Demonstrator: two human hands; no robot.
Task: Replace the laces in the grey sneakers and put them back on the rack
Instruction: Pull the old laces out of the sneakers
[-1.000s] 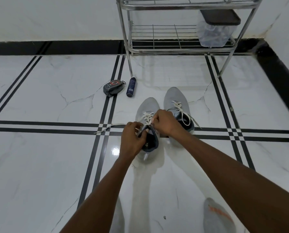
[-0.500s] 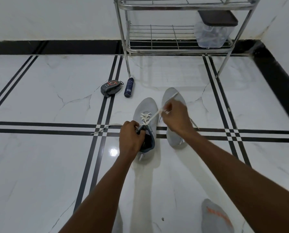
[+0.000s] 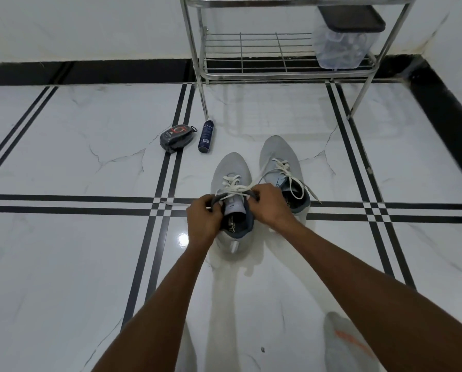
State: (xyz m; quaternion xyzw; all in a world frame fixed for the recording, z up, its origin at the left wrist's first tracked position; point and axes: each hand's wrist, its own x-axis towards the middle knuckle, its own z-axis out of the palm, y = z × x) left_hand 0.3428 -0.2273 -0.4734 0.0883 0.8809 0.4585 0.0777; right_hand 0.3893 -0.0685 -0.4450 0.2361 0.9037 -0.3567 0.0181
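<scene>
Two grey sneakers stand side by side on the white tiled floor, toes pointing away from me. The left sneaker (image 3: 231,167) has a white lace (image 3: 233,185) partly threaded through its eyelets. My left hand (image 3: 204,218) grips the left side of its collar, and one lace end trails left across the black floor stripe. My right hand (image 3: 271,204) holds the right side of the collar and pinches the lace there. The right sneaker (image 3: 278,154) stands beside it, laced, with loose white ends lying over its opening.
A chrome wire shoe rack (image 3: 251,71) stands against the wall ahead, with a clear lidded plastic box (image 3: 342,41) on its bottom shelf. A dark shoe-polish sponge (image 3: 176,136) and a blue spray can (image 3: 206,136) lie left of the sneakers. A socked foot (image 3: 345,342) shows bottom right.
My right hand pulled the lace up and to the right, then came back down to the left sneaker's collar. My left hand stayed on the collar.
</scene>
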